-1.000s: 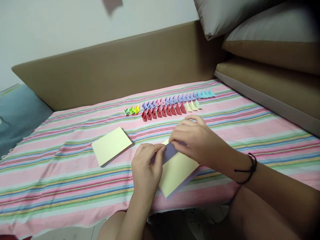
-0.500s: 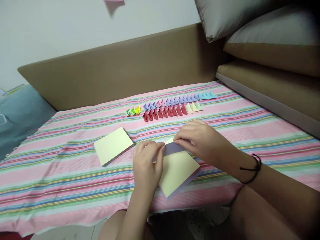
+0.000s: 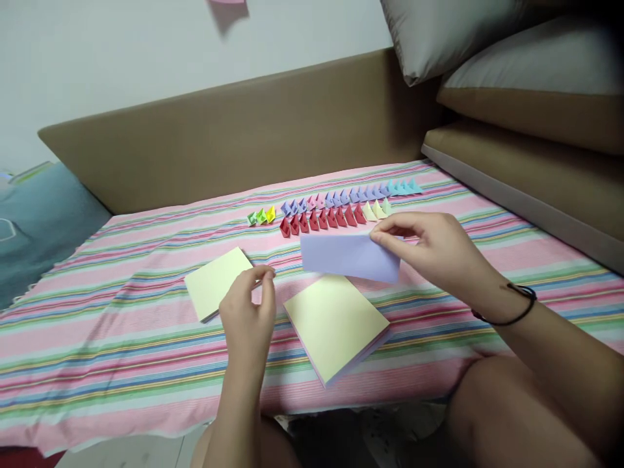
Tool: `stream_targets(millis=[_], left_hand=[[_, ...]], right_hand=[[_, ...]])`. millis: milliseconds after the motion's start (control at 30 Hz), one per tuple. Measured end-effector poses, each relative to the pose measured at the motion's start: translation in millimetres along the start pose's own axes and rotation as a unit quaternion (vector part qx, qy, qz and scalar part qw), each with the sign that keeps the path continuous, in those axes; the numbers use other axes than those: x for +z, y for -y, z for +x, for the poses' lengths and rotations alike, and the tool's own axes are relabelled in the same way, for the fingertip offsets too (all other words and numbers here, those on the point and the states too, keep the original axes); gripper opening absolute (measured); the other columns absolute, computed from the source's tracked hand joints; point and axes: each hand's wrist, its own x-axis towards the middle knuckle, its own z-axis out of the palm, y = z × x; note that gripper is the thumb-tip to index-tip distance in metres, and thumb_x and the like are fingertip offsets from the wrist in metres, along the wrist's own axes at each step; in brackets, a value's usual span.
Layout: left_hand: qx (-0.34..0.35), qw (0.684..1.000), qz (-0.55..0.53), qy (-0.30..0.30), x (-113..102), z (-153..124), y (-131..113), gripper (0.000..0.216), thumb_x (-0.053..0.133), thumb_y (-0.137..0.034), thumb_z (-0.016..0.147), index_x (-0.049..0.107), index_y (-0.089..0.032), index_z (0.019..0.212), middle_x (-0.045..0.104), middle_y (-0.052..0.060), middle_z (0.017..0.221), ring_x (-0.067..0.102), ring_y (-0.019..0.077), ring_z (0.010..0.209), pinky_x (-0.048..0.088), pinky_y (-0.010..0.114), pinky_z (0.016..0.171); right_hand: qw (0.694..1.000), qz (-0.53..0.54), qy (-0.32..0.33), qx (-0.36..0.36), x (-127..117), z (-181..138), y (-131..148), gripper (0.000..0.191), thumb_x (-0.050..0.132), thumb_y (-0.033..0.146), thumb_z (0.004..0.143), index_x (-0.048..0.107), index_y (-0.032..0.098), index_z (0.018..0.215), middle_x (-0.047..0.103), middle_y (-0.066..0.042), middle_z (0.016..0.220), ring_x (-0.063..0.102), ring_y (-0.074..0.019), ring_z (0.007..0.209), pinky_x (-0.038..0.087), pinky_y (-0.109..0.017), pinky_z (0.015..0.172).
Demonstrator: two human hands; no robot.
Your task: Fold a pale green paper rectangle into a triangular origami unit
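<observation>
My right hand pinches the right end of a folded purple paper strip and holds it in the air above the striped cloth. My left hand hovers apart from the strip, thumb and fingertips loosely pinched with nothing seen between them. Below the strip lies a thick pad of pale yellow paper. A smaller yellow pad lies just left of my left hand. Two rows of small folded paper pieces in green, purple, red, cream and blue stand behind.
The striped cloth covers a low surface in front of a brown padded back. Brown cushions and grey pillows are stacked at the right. A grey-blue cushion lies at the left. My knees show at the bottom edge.
Both hands were pressing the purple paper on the large pad. Now my right hand has lifted it up and to the right, and my left hand has let go and moved left.
</observation>
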Motion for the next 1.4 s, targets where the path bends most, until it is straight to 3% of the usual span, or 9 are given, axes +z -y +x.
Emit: stream_targets(millis=[100, 267, 367, 533, 900, 1033, 1167, 1267, 1400], left_hand=[[-0.130, 0.979, -0.157, 0.020, 5.8, -1.2, -2.0, 0.015, 0.060, -0.031, 0.082, 0.065, -0.017, 0.081, 0.067, 0.004, 0.080, 0.063, 0.0165, 0.080, 0.048, 0.027, 0.078], [-0.296, 0.840, -0.445, 0.094, 23.3, -5.5, -12.7, 0.034, 0.061, -0.049, 0.079, 0.065, -0.014, 0.081, 0.067, 0.004, 0.075, 0.064, 0.0138, 0.067, 0.053, 0.026, 0.069], [-0.338, 0.806, -0.477, 0.092, 26.4, -8.0, -19.4, 0.033, 0.071, -0.045, 0.072, 0.066, -0.015, 0.084, 0.068, 0.002, 0.075, 0.064, 0.0121, 0.064, 0.053, 0.025, 0.066], [-0.385, 0.811, -0.433, 0.086, 29.1, -14.3, -24.9, 0.029, 0.081, -0.030, 0.060, 0.069, -0.012, 0.079, 0.068, 0.001, 0.066, 0.062, 0.0119, 0.056, 0.049, 0.023, 0.058], [-0.386, 0.830, -0.402, 0.037, 28.4, -15.4, -20.7, 0.026, 0.081, -0.031, 0.059, 0.070, -0.011, 0.073, 0.063, -0.001, 0.054, 0.058, 0.0115, 0.050, 0.045, 0.023, 0.054], [-0.384, 0.829, -0.406, 0.008, 26.3, -12.6, -17.9, 0.026, 0.081, -0.030, 0.059, 0.069, -0.011, 0.074, 0.065, 0.000, 0.060, 0.059, 0.0105, 0.054, 0.047, 0.021, 0.056], [-0.387, 0.830, -0.400, 0.020, 25.8, -12.6, -15.5, 0.027, 0.080, -0.030, 0.061, 0.066, -0.012, 0.076, 0.065, -0.001, 0.062, 0.059, 0.0100, 0.055, 0.048, 0.021, 0.056], [-0.376, 0.833, -0.400, 0.063, 29.5, -17.2, -16.2, 0.026, 0.077, -0.033, 0.067, 0.063, -0.013, 0.076, 0.059, -0.003, 0.054, 0.054, 0.0085, 0.046, 0.044, 0.020, 0.049], [-0.336, 0.828, -0.437, 0.104, 31.0, -20.6, -20.4, 0.024, 0.071, -0.034, 0.074, 0.060, -0.015, 0.081, 0.061, -0.002, 0.062, 0.056, 0.0089, 0.051, 0.043, 0.019, 0.047]], right_hand=[[0.987, 0.131, 0.022, 0.095, 4.4, 1.5, -6.9, 0.019, 0.062, 0.039, 0.078, 0.068, 0.022, 0.072, 0.069, -0.004, 0.080, 0.061, -0.0210, 0.076, 0.045, -0.032, 0.067], [0.970, 0.194, 0.065, 0.133, 19.1, 1.2, -10.6, 0.022, 0.065, 0.040, 0.074, 0.069, 0.019, 0.069, 0.069, -0.004, 0.077, 0.060, -0.0187, 0.074, 0.045, -0.031, 0.067], [0.960, 0.220, 0.090, 0.147, 27.1, -0.4, -7.9, 0.020, 0.065, 0.037, 0.074, 0.069, 0.017, 0.072, 0.070, -0.004, 0.078, 0.061, -0.0180, 0.075, 0.045, -0.030, 0.069], [0.951, 0.238, 0.124, 0.152, 36.4, -2.6, -4.2, 0.017, 0.063, 0.033, 0.075, 0.068, 0.018, 0.069, 0.069, -0.003, 0.073, 0.060, -0.0175, 0.070, 0.045, -0.029, 0.065], [0.957, 0.157, 0.204, 0.133, 23.0, -2.3, -20.7, 0.023, 0.061, 0.040, 0.076, 0.067, 0.020, 0.067, 0.064, -0.002, 0.067, 0.057, -0.0167, 0.066, 0.042, -0.028, 0.059], [0.982, 0.039, 0.141, 0.123, 15.4, -2.3, -20.4, 0.022, 0.060, 0.039, 0.077, 0.067, 0.018, 0.070, 0.065, -0.003, 0.065, 0.058, -0.0184, 0.063, 0.040, -0.029, 0.055], [0.998, -0.030, 0.044, 0.013, 22.2, -7.9, -8.9, 0.020, 0.055, 0.034, 0.084, 0.068, 0.020, 0.088, 0.070, -0.007, 0.091, 0.063, -0.0224, 0.085, 0.049, -0.035, 0.073], [0.983, -0.049, 0.113, -0.139, 40.5, -17.7, 3.1, 0.042, 0.062, 0.036, 0.080, 0.060, 0.020, 0.119, 0.060, -0.010, 0.123, 0.054, -0.0264, 0.114, 0.044, -0.043, 0.096], [0.975, -0.073, 0.134, -0.159, 57.3, -26.7, 12.2, 0.053, 0.063, 0.027, 0.078, 0.051, 0.016, 0.128, 0.053, -0.013, 0.133, 0.047, -0.0274, 0.124, 0.039, -0.046, 0.104]])
